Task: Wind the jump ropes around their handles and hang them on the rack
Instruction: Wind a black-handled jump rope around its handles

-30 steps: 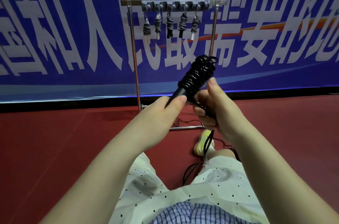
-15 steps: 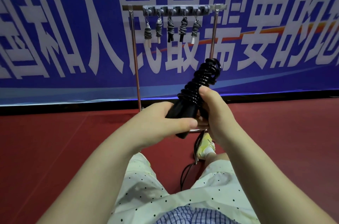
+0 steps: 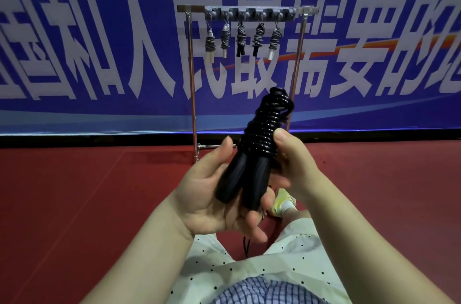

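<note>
Jump rope (image 3: pixel 259 139), black, sits between both hands, its cord coiled tight round the upper part of the two handles (image 3: pixel 239 182), which stick out bare below the coils. Left hand (image 3: pixel 214 194) is palm up under the handles: thumb lies up along the left handle, fingers curl beneath both handle ends and cup them. Right hand (image 3: pixel 293 161) holds the coil from the right, thumb tip pressed on the wound turns, other fingers wrapped behind the bundle, mostly hidden. Top of the coil ends in a loose loop above the right thumb. A thin cord (image 3: pixel 247 246) dangles below the left fingers, probably the rope's loose tail, hard to tell.

Rack (image 3: pixel 249 10) stands on the red floor (image 3: pixel 74 191) well beyond the fingertips, metal frame with a grey hook bar. Five wound ropes (image 3: pixel 240 38) hang from it, grey-wrapped, some white handles, some black. Blue banner (image 3: pixel 99 54) with large white characters behind the rack. Below the hands: dotted cream shorts (image 3: pixel 287 266), checked fabric, and a yellow-green shoe (image 3: pixel 283 202) just beside the right wrist.
</note>
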`<act>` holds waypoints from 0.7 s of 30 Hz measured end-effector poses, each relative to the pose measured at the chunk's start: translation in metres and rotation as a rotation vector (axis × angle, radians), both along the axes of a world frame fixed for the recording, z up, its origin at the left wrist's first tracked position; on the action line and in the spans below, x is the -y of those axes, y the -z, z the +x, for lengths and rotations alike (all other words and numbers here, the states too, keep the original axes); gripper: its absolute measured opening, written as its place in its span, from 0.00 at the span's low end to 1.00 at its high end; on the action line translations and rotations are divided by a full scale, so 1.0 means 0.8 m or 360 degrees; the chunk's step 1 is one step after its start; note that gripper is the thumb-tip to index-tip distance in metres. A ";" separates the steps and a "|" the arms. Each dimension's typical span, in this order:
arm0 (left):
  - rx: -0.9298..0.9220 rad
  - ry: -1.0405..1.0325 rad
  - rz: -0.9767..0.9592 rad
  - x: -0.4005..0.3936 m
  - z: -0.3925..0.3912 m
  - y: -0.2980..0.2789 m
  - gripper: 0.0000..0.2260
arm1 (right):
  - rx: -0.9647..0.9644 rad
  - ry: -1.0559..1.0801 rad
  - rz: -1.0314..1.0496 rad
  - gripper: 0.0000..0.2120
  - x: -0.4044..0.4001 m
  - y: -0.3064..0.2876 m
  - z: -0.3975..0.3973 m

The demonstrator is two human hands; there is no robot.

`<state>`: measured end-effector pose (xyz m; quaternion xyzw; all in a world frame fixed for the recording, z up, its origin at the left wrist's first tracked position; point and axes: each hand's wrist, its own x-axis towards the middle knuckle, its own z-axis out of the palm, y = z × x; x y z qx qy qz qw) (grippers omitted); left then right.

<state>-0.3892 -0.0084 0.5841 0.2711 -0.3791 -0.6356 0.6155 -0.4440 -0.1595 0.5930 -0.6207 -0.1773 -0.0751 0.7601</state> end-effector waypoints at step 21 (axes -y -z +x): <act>0.0306 -0.0876 0.0677 0.002 0.002 -0.007 0.34 | -0.0209 0.0442 -0.0863 0.26 0.010 -0.001 -0.002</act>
